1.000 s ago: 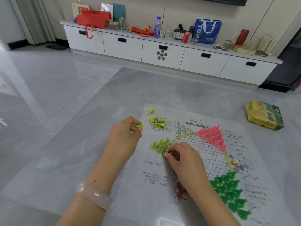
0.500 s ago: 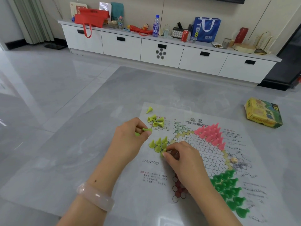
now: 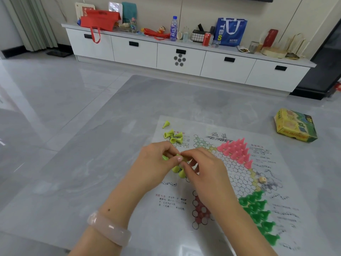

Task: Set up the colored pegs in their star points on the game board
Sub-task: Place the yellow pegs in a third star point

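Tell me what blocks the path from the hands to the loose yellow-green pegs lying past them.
Nothing visible does. The loose pegs lie on bare board just beyond the left hand and right hand.

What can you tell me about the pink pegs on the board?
The pink pegs look like small glossy plastic cones with narrow tops and wide bases. They stand upright, packed close together in a triangle that fills the far right star point of the board. All appear to be placed. No hand touches them; the right hand works to their left.
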A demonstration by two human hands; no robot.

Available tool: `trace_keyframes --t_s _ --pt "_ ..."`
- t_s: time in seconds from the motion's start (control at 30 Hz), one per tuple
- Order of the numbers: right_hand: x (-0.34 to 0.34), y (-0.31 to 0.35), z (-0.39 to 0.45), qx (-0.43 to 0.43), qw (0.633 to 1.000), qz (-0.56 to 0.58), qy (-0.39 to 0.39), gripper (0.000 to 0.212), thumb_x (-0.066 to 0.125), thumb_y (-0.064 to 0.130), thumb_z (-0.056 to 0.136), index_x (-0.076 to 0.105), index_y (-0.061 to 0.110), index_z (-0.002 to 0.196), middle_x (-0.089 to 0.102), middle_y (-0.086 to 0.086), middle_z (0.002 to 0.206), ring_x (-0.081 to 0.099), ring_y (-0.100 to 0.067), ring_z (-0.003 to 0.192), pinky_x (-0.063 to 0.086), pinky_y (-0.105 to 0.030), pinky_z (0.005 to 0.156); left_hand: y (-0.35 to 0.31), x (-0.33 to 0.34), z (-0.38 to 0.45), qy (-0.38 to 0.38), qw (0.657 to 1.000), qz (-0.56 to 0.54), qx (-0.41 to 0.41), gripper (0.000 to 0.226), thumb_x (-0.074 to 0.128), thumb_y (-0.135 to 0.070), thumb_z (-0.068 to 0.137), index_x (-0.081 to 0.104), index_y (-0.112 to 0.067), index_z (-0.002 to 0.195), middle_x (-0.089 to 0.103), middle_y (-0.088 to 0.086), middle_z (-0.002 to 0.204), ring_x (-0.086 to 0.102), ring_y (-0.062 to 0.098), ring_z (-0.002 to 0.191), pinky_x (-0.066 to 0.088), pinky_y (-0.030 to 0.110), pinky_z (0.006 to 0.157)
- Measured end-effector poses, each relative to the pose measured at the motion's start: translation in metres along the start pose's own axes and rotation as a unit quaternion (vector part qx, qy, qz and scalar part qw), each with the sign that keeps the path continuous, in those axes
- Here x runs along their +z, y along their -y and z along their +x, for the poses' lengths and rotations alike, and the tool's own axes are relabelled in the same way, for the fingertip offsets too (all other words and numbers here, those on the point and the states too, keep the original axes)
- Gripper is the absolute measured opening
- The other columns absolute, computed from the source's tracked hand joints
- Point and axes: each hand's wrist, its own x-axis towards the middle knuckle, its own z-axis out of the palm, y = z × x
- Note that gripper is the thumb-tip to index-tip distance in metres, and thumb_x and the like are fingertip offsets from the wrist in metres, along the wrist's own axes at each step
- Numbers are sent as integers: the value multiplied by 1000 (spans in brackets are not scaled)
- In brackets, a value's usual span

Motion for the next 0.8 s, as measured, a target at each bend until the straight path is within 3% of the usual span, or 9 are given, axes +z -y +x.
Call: trace_keyframes --t_s 0.1,0.17,0.23,0.33,0.43,0.53,0.63,0.8 --pt "-1 -6 3 22 1000 -3 -17 8 62 16 83 65 19 89 60 12 81 53 -2 69 43 -15 64 -1 1 0 -28 999 -16 -25 13 68 -26 79 59 -30 71 65 -9 69 57 -5 61 38 3 54" --pt "-2 -14 7 72 997 -3 -30 10 60 13 84 63 20 91 58 15 78 54 2 69 42 -10 62 2 -2 2 -82 988 -84 -97 7 63 -26 83 60 -28 76 63 -7 69 53 0 54 38 9 47" --pt "-2 -25 10 129 991 -23 -36 11 57 13 85 62 18 94 57 13 75 53 3 66 39 -8 58 4 -7 4 -122 950 -219 -188 9 54 -17 88 58 -20 80 55 -1 69 42 10 49 33 16 41" --pt "4 -33 13 169 984 -44 -32 10 57 15 86 61 17 95 56 10 75 51 3 65 35 -8 57 4 -15 8 -142 854 -416 -279 13 43 -4 89 50 -8 80 47 6 70 34 13 49 27 14 32" --pt "12 -34 16 171 984 -48 -22 8 59 15 85 63 15 92 59 2 87 55 -13 79 42 -21 69 2 -17 8 -127 805 -487 -313 16 34 5 85 45 -5 79 49 11 74 39 16 53 34 13 33" --pt "18 -36 17 171 983 -68 -12 9 59 14 84 65 14 91 53 1 91 50 -14 84 34 -20 72 3 -18 8 -131 801 -494 -311 24 26 11 84 44 -3 80 50 15 79 45 20 58 45 21 42" --pt "19 -37 18 176 982 -71 -12 10 60 14 84 66 13 92 52 1 90 49 -13 83 32 -19 71 3 -19 8 -130 808 -488 -305 24 25 12 87 46 -1 85 53 17 83 51 21 64 44 25 55" --pt "19 -35 17 179 982 -65 -11 9 60 17 85 65 14 91 53 1 91 51 -14 84 32 -19 67 9 -20 7 -121 827 -465 -291 21 31 7 89 47 -6 87 61 14 83 49 14 56 43 16 38"
